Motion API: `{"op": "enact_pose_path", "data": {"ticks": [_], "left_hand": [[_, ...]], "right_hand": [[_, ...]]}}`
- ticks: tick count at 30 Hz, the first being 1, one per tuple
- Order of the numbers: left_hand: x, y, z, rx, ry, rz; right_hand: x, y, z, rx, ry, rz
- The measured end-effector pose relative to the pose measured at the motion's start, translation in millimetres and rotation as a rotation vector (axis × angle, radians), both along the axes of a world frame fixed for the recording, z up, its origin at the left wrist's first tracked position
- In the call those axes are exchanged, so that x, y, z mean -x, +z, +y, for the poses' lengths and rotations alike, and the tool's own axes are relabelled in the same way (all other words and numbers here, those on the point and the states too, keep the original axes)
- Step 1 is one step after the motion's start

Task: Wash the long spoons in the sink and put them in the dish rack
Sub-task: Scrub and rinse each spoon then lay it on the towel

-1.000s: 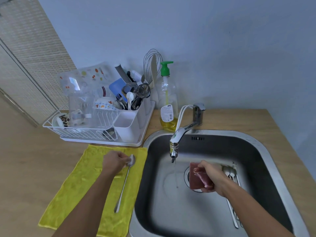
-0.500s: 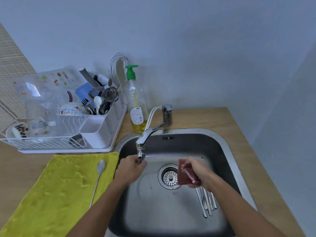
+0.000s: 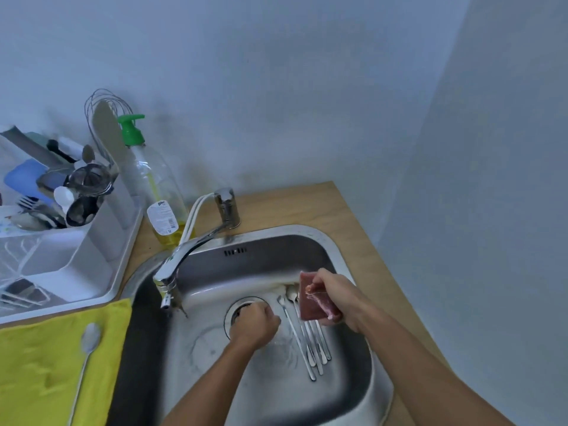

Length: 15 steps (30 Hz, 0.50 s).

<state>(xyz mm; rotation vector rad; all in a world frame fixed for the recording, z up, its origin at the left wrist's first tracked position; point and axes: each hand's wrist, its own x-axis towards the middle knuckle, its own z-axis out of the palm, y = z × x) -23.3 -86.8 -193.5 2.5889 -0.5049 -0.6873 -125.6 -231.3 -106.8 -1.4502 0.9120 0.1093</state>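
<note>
At nine o'clock of the sink [image 3: 307,231] stands the rack [image 3: 123,256]; whether long spoons are among its utensils cannot be told. One spoon [image 3: 88,339] is laid on the towel [image 3: 37,379], seemingly washed but not yet racked. The left hand [image 3: 253,325] is lowered by the drain [image 3: 238,305], fingers curled; whether anything is pinched cannot be told. At its three o'clock several spoons [image 3: 307,348] lie in the sink, judged unwashed. The sponge [image 3: 312,302] is gripped by the right hand [image 3: 336,295].
</note>
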Motion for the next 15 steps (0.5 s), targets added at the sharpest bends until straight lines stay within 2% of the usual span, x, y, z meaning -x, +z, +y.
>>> {"op": "enact_pose_path", "data": {"ticks": [8,15], "left_hand": [[22,-27,-40,-0.191,0.084,0.029],[25,-35,-48,-0.178,0.213,0.096]], "right_hand": [[9,2,-19,-0.029,-0.056,-0.025],[14,3,-28,-0.074,-0.035,-0.032]]}}
